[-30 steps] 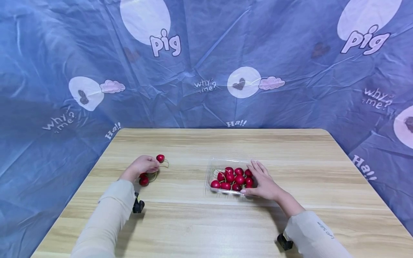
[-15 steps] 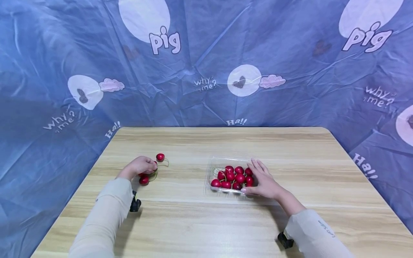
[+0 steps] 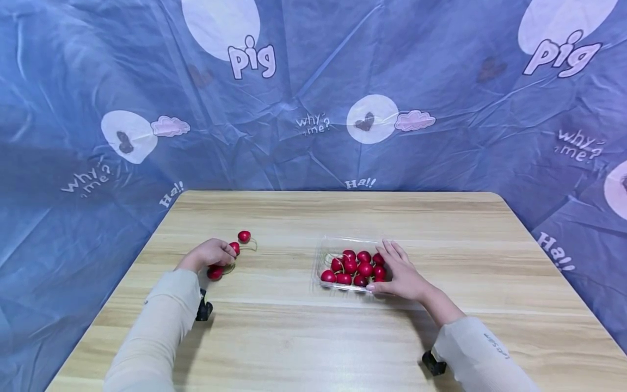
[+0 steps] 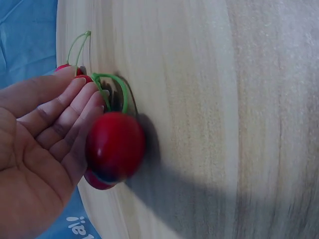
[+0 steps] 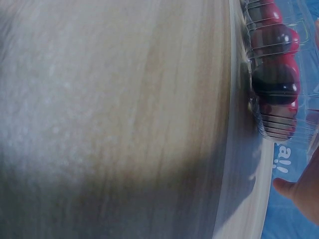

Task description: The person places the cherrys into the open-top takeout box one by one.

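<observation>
My left hand is at the table's left, its fingertips among loose cherries. One red cherry lies beyond the hand, and its stem joins that of another cherry right by the fingertips. In the left wrist view, a stem-joined cherry pair is beside the fingers, thumb and fingertips close together; I cannot tell whether they pinch a stem. My right hand rests at the right end of a clear plastic box, fingers extended along its far side, thumb at the near corner. Several cherries fill the box.
The wooden table runs back to a blue printed cloth hanging behind it and on both sides. Small black cameras sit at the wrists. Bare wood separates the loose cherries from the box.
My left hand has drawn back slightly left, uncovering a cherry by its fingertips. The nearer cherry pair has shifted slightly left. My right hand and the box stay put.
</observation>
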### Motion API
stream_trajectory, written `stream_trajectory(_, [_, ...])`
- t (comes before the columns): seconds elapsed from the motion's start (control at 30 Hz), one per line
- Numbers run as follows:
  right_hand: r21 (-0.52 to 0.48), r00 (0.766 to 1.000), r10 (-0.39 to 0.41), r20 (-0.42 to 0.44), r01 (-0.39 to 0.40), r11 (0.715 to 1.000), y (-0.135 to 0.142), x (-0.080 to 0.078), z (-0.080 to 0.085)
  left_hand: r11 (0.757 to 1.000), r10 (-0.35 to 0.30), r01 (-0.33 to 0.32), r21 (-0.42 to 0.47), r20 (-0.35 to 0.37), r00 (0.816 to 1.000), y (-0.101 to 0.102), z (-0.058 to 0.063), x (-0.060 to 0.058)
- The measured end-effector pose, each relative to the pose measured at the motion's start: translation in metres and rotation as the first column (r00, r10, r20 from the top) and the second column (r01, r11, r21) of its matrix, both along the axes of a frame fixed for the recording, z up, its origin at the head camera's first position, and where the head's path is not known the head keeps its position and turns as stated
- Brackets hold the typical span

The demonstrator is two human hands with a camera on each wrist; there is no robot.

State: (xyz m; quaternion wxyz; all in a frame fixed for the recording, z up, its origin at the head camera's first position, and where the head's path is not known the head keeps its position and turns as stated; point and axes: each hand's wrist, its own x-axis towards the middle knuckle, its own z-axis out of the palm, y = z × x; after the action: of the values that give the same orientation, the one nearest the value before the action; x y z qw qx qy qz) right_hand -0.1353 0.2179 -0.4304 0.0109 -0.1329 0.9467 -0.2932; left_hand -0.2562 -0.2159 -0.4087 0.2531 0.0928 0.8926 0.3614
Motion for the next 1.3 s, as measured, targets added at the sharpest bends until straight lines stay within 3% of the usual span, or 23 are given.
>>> stream_trajectory(0.33, [0.003, 1.0, 0.001, -0.002, -0.001, 1.0, 0.0009, -0.0012, -0.0017, 0.999, 0.023, -0.023, -0.028, 0.002, 1.0, 0.0025, -0.0013, 0.0037])
stream_trajectory(0.53, [0.005, 1.0, 0.001, -0.001, -0.001, 1.0, 0.0007, -0.0011, -0.001, 0.997, 0.004, -0.003, -0.072, 0.016, 1.0, 0.0043, 0.001, 0.0036])
stream_trajectory(0.73, [0.009, 1.0, 0.001, -0.002, -0.001, 1.0, 0.0004, -0.0015, -0.0013, 0.99, -0.079, 0.073, -0.124, -0.052, 0.995, 0.0044, -0.0012, 0.0011])
stream_trajectory(0.93, [0.007, 1.0, 0.001, -0.004, -0.001, 1.0, 0.0013, -0.0017, -0.0009, 0.967, -0.172, 0.137, -0.217, -0.151, 0.973, 0.0052, -0.0037, -0.001])
stream_trajectory(1.2, [0.0, 1.0, 0.003, 0.002, -0.003, 1.0, 0.0017, -0.0016, -0.0001, 0.952, -0.216, 0.164, -0.259, -0.189, 0.958, 0.0062, -0.0023, -0.0007])
stream_trajectory(1.3, [-0.004, 1.0, 0.006, -0.004, -0.006, 1.0, 0.0014, -0.0017, -0.0002, 0.957, -0.207, 0.161, -0.243, -0.176, 0.962, 0.0071, -0.0009, -0.0004])
